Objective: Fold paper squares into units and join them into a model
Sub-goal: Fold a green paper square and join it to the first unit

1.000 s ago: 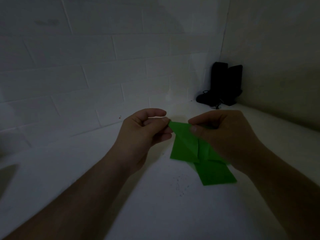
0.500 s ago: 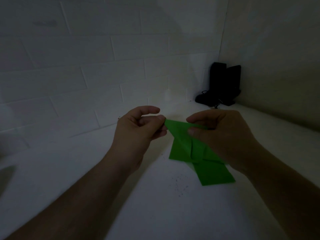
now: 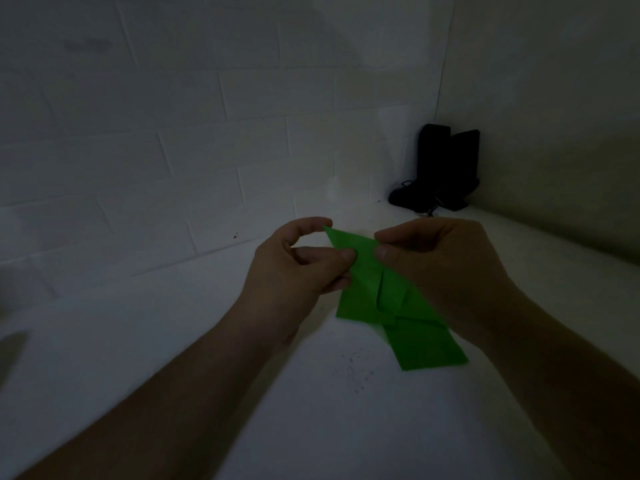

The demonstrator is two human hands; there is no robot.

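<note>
- A white worktop (image 3: 173, 358), dimly lit, is seen running up to a white brick-patterned wall (image 3: 173, 133) at its far edge and to a plain wall at its right edge.
- A scatter of small dark specks (image 3: 356, 372) is seen on the worktop near its middle, just below the paper.
- A pair of black upright box-shaped objects (image 3: 446, 164) is stood in the far right corner of the worktop, with a dark cable lying at the base; what they are cannot be told.
- A bright green piece of folded paper (image 3: 367, 282) is held between both hands above the middle of the worktop, well apart from the corner objects. Its pointed tip is turned up and to the left, folded flaps are visible near its middle, and a long rectangular strip of it reaches down to the right; whether that strip touches the worktop cannot be told.
- The right hand (image 3: 446, 271) is curled over the paper's right side, the paper being pinched between thumb and fingers.
- The left hand (image 3: 298, 268) is closed narrowly on the paper's left edge, which is pinched by the thumb against the curled fingers, while the bent forefinger meets the pointed tip.
</note>
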